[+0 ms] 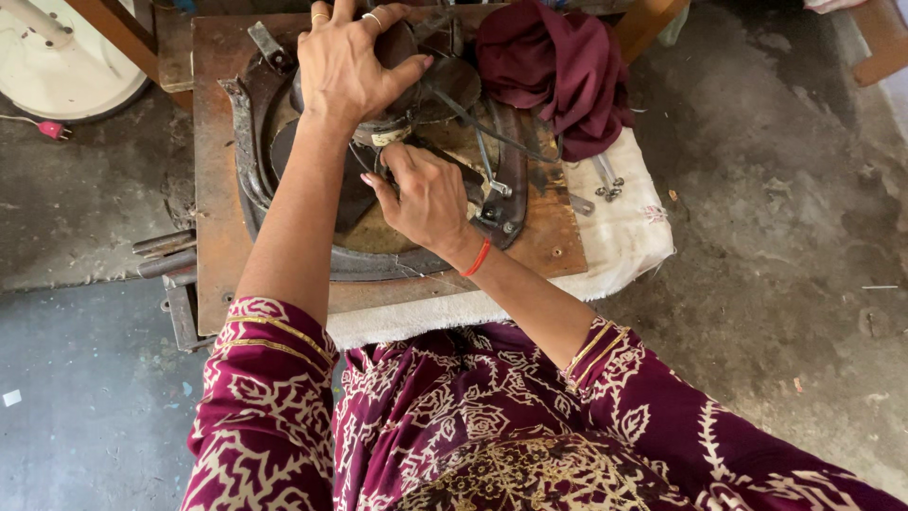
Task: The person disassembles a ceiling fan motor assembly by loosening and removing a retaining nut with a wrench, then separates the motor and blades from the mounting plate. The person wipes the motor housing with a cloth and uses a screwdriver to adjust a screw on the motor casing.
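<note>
The left hand (345,66) gripped the dark round motor (397,90) near the tabletop's (213,189) far edge; a pale label (391,137) faced the right hand (426,199), whose grip pinched narrowly beside it.

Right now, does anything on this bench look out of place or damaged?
A maroon cloth lies bunched over the board's far right corner, partly covering the metal parts. The board looks stained and worn. Loose bolts sit on the white cloth. Both hands rest on the round metal part.
</note>
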